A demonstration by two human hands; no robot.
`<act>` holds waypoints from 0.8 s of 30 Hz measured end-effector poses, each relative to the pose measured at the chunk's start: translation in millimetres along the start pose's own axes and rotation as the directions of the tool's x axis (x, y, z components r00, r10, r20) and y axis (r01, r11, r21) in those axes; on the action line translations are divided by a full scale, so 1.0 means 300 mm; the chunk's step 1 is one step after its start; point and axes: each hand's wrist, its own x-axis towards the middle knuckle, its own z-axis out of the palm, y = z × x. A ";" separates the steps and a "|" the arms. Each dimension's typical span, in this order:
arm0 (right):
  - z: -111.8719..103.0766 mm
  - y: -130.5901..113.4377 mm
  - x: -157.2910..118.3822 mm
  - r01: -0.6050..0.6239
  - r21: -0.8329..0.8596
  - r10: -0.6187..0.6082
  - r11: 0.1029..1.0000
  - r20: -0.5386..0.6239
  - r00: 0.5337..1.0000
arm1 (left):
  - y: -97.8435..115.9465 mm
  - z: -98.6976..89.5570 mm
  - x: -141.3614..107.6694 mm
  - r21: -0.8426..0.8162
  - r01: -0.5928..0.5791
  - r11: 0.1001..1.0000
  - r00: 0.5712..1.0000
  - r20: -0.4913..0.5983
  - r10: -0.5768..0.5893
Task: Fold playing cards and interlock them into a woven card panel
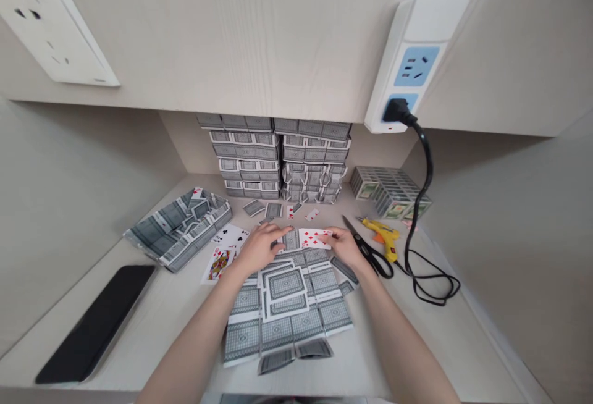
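My right hand [346,247] pinches the right end of a diamonds playing card [311,238], held face up. Just left of it, a patterned card back [291,241] lies between the index finger and thumb of my left hand [264,244], which press at its edge. Both hands are over the far side of a flat panel of joined playing cards [278,333], backs up. Several loose cards [285,285] are stacked on the panel's middle. Two folded card flaps [296,354] stick out at its near edge.
Left are a card-built tray [173,259] holding cards, face-up cards [220,264] and a black phone [99,324]. Right lie black scissors [376,257] and a yellow glue gun [388,243] near a power cord [424,175]. Card-built blocks [248,169] stand behind, below an overhanging panel.
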 end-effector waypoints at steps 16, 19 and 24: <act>0.009 -0.025 -0.001 0.045 -0.154 -0.034 0.987 0.074 0.997 | 0.036 -0.005 0.006 -0.061 -0.022 0.998 1.000 0.014 0.023; 0.011 -0.010 0.008 0.008 -0.103 -0.001 0.995 0.075 0.997 | 0.037 -0.006 0.007 -0.069 -0.022 0.997 0.999 0.026 0.024; 0.000 0.008 0.014 -0.010 -0.074 0.017 0.997 0.102 0.995 | 0.044 -0.007 0.006 -0.060 -0.021 0.998 0.999 0.033 0.023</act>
